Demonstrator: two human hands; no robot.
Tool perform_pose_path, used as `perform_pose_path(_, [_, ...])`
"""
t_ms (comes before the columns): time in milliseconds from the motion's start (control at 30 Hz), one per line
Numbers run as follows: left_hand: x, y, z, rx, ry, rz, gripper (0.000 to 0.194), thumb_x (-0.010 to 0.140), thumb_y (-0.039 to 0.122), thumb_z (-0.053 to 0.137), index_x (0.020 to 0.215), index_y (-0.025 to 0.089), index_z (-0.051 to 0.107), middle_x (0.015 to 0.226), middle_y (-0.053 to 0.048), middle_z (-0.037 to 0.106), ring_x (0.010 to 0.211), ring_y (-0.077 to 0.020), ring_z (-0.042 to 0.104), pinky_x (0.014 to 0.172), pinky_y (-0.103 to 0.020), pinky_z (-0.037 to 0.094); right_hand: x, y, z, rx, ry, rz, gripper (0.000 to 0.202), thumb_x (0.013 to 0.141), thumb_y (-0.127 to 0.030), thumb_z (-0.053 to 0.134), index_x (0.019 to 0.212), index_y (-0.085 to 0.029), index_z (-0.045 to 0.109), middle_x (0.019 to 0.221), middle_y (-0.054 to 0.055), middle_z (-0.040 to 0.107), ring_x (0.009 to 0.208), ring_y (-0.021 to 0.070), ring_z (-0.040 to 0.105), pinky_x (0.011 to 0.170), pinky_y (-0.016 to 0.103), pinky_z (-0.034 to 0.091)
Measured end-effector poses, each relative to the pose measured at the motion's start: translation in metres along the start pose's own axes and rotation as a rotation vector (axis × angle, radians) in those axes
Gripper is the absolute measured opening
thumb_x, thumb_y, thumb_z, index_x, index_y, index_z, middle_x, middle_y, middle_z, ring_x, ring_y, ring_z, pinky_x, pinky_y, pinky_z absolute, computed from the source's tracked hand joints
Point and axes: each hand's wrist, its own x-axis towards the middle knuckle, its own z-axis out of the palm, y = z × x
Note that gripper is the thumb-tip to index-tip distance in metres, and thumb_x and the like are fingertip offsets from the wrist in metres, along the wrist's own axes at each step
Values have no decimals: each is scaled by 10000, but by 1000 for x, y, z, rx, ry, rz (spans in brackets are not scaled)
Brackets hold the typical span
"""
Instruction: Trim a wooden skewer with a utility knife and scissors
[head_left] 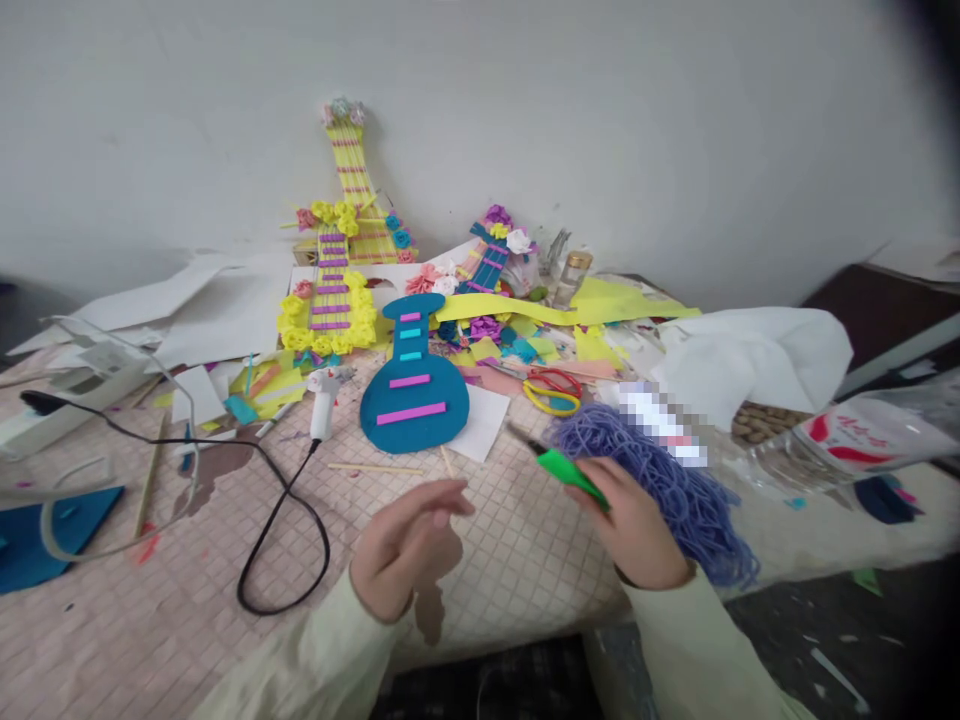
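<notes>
My right hand (637,525) is closed around the green handle of a utility knife (574,475), whose dark tip points up and left. My left hand (405,540) hovers above the table with its fingers loosely stretched to the right and nothing visible in them. Ahead of the hands lies a blue guitar-shaped cutout (416,395) with purple and light-blue strips across its body and neck. Under its right side is a white piece of paper (480,428). Purple-blue yarn (645,480) is heaped beside my right hand.
A white glue gun (322,400) with a looping black cord (326,540) stands left of the cutout. Red-and-yellow scissors (553,390) lie behind the yarn. Flower-trimmed yellow guitar shapes (330,280) lean at the back. A clear plastic bottle (855,440) lies at right.
</notes>
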Motion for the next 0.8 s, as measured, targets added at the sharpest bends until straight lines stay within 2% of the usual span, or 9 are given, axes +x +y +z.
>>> perform_pose_path(67, [29, -2, 5, 214, -58, 61, 263, 855, 211, 411, 1080, 176, 542, 893, -61, 660, 822, -165, 611, 745, -305, 498, -7, -7, -16, 91, 87, 110, 251, 831, -351, 416, 1021, -212, 503, 859, 75, 567, 793, 206, 538, 725, 362, 453])
perform_pose_path(133, [58, -10, 18, 547, -215, 124, 238, 855, 202, 394, 998, 164, 581, 906, -63, 655, 844, -160, 594, 747, -290, 487, -15, -12, -31, 305, 113, 254, 286, 835, -401, 401, 1052, -230, 473, 751, 40, 551, 660, 174, 528, 580, 301, 460])
perform_pose_path(267, [103, -36, 59, 741, -329, 110, 177, 784, 156, 506, 904, 174, 635, 910, -85, 633, 904, -232, 550, 793, -390, 438, -27, -17, -43, 702, 130, 375, 331, 807, -436, 451, 1086, -259, 460, 783, 24, 527, 568, 122, 486, 462, 243, 421])
perform_pose_path(367, [119, -55, 81, 838, -378, 87, 121, 762, 137, 548, 849, 145, 631, 929, -101, 608, 971, -262, 516, 834, -454, 401, -34, -16, -42, 746, 125, 416, 377, 759, -415, 541, 1095, -261, 463, 745, 1, 507, 494, 88, 430, 415, 225, 386])
perform_pose_path(500, [125, -71, 89, 864, -423, 56, 211, 843, 266, 489, 996, 135, 551, 1049, -73, 555, 968, -195, 529, 840, -416, 435, -38, -13, -41, 716, 131, 475, 360, 758, -411, 546, 1067, -235, 486, 625, -25, 474, 482, 92, 424, 420, 225, 375])
perform_pose_path(600, [127, -78, 88, 814, -408, 18, 257, 852, 289, 474, 1060, 144, 518, 1091, -79, 535, 948, -185, 541, 813, -394, 460, -31, -14, -37, 724, 115, 494, 368, 756, -416, 548, 1066, -227, 490, 575, -40, 450, 476, 92, 420, 409, 217, 357])
perform_pose_path(700, [128, -78, 86, 695, -351, -16, 202, 837, 269, 499, 976, 133, 551, 1037, -73, 554, 949, -191, 531, 822, -401, 442, -15, -20, -31, 731, 120, 445, 345, 759, -406, 547, 1044, -219, 499, 557, -49, 428, 474, 90, 410, 410, 214, 354])
perform_pose_path(800, [125, -65, 79, 492, -254, -14, 68, 788, 195, 542, 797, 132, 566, 944, -90, 578, 971, -226, 501, 829, -398, 401, 5, -25, -27, 704, 129, 323, 295, 775, -389, 531, 1011, -215, 501, 550, -54, 420, 464, 89, 407, 417, 220, 359])
